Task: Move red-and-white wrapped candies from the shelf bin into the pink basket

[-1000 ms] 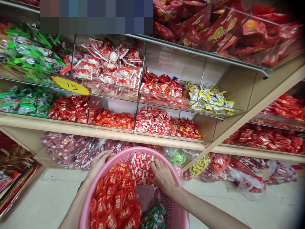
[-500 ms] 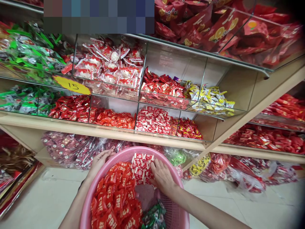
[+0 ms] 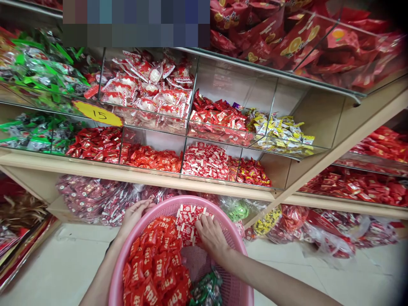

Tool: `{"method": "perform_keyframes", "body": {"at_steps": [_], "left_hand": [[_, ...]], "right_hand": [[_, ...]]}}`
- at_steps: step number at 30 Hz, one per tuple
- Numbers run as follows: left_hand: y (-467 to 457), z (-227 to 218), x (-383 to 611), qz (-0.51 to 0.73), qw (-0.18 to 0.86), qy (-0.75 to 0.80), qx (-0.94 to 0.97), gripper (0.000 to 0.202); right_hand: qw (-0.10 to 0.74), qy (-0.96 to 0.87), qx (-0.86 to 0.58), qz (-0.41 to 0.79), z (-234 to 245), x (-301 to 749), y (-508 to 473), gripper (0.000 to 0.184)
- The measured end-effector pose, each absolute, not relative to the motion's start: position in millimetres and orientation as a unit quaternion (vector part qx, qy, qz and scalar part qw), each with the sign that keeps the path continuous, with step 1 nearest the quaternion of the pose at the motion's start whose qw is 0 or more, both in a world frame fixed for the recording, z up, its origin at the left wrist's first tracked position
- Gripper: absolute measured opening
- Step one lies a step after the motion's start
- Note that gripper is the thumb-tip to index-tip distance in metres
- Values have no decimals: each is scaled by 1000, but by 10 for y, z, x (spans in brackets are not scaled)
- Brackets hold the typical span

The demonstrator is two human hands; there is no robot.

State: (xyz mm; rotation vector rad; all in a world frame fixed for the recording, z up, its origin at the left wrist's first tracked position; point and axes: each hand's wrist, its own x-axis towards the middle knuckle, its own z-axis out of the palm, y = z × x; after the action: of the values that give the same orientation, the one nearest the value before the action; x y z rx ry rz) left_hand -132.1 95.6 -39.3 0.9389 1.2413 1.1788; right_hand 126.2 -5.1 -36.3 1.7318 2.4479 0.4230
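Note:
A pink plastic basket (image 3: 116, 272) with mesh walls stands in front of me at the bottom of the view. My left hand (image 3: 137, 214) grips its far left rim, its fingers partly behind the edge. Inside the basket, my right hand (image 3: 212, 236) has its fingers bent onto a small pile of red-and-white wrapped candies (image 3: 186, 225); the fingertips are partly hidden among them. Red candies with gold lettering (image 3: 153, 259) fill the basket's left side. Dark green wrapped candies (image 3: 207, 289) lie near its front right.
A wooden shelf (image 3: 153, 176) with clear-walled bins of wrapped candies runs across ahead, bearing a yellow "15" tag (image 3: 98, 113). Under it lie bagged candies (image 3: 92, 197) at left and more plastic bags (image 3: 331, 233) at right. Pale floor tiles (image 3: 76, 246) show beside the basket.
My right hand has shifted slightly left over the red-and-white candies, and its fingers are more bent. My left hand stays at the rim. The view has moved slightly.

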Motion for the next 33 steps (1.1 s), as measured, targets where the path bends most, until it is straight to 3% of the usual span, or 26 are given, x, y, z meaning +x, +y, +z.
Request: {"method": "perform_keyframes", "body": {"at_steps": [8,16,26,28,31,33], "left_hand": [[958,-407,-1329,501,539,531,419,44],[965,-433,-1337,513,555,517,402,43],[936,-359,-1320,512,559,521,392,40],[934,-346,-1317,511,558,524,391,39],[937,-348,-1317,509,560,527,387,37],[937,-357,-1318,510,560,525,388,37]], "right_hand": [[65,800,579,142,-374,1255,-75,58],[63,804,572,151,-361,1227,-102,27],[61,815,558,142,-264,1178,-126,35],[64,833,537,119,-247,1126,-168,32],[101,862,495,41,-273,1050,-257,12],[131,863,488,-22,-305,1021,-297,13]]}}
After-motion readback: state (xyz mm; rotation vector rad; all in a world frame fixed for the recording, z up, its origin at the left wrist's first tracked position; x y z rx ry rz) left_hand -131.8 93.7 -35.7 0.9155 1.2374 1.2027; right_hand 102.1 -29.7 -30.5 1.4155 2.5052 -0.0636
